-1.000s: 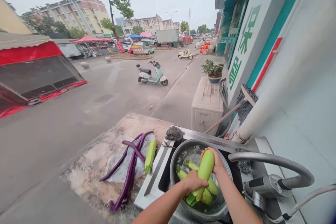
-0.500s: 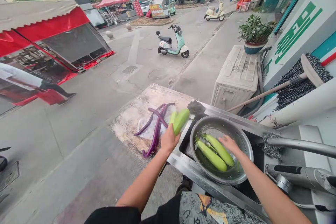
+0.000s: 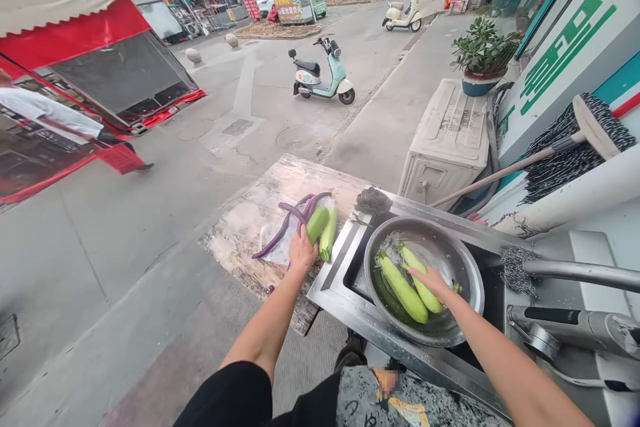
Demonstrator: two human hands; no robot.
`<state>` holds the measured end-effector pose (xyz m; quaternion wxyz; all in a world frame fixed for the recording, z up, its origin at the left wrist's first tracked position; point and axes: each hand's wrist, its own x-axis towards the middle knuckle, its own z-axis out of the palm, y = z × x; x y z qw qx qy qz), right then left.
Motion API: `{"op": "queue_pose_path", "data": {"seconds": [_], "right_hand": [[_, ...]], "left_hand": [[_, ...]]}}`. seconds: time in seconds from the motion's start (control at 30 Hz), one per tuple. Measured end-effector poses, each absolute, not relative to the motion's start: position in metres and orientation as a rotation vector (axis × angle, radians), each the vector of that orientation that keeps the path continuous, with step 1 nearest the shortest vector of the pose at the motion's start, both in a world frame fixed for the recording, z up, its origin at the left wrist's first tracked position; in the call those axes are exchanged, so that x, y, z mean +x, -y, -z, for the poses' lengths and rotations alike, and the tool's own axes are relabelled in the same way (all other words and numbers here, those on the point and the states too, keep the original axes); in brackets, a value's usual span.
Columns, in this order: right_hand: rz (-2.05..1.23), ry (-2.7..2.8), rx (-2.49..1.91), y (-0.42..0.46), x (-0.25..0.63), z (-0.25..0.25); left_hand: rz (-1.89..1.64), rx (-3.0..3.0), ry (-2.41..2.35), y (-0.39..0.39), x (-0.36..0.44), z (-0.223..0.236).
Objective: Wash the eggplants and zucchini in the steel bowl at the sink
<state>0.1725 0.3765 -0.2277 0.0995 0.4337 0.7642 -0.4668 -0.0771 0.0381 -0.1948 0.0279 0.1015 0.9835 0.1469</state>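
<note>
My left hand (image 3: 303, 251) is closed around the lower end of a green zucchini (image 3: 317, 223) over the wooden board. Another zucchini (image 3: 328, 235) lies right beside it. Purple long eggplants (image 3: 280, 239) lie under and beside that hand on a pale plastic bag (image 3: 271, 252), partly covered. In the metal basin (image 3: 473, 303) of water, my right hand (image 3: 433, 282) grips a zucchini (image 3: 428, 295) from above, with its fingertips across the middle. Just left of it, a second zucchini (image 3: 404, 290) floats in the water.
The basin sits in a steel sink (image 3: 340, 273) that adjoins the weathered board (image 3: 240, 227). A dark scouring pad (image 3: 373, 201) rests on the sink's far edge. The faucet (image 3: 570, 327) is at right, near a leaning mop (image 3: 565, 147). A person (image 3: 55, 113) walks at far left.
My left hand has moved left and down to the board with two zucchinis; one now lies beside the hand. My right hand has moved left onto a zucchini in the basin.
</note>
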Motion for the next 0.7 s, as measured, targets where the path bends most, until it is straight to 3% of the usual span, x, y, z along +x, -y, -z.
{"op": "queue_pose_path", "data": {"seconds": [0.1,0.17,0.33,0.4,0.47,0.57,0.7], "right_hand": [[1.905,-1.853,1.319,-0.375,0.175,0.218],[2.024,-1.806,1.327,-0.377,0.175,0.212],[1.544,-2.264,1.416,-0.386,0.179,0.198],[1.595,-2.182,1.478,-0.385,0.184,0.191],[1.984,-1.869,1.412,-0.378,0.190,0.180],[2.510,-1.445,1.043,-0.360,0.196,0.161],[2.546,-1.409,0.895,-0.336,0.187,0.150]], "left_hand": [[-0.493,0.404,-2.993,-0.038,-0.078,0.194],[-0.558,0.413,-2.947,-0.036,-0.078,0.189],[-0.771,0.287,-3.037,-0.046,-0.061,0.156],[-1.037,0.426,-2.986,-0.067,-0.041,0.144],[-1.286,0.651,-2.651,-0.097,-0.013,0.139],[-1.385,0.618,-2.041,-0.150,0.033,0.143],[-1.444,0.273,-1.446,-0.205,0.084,0.153]]}}
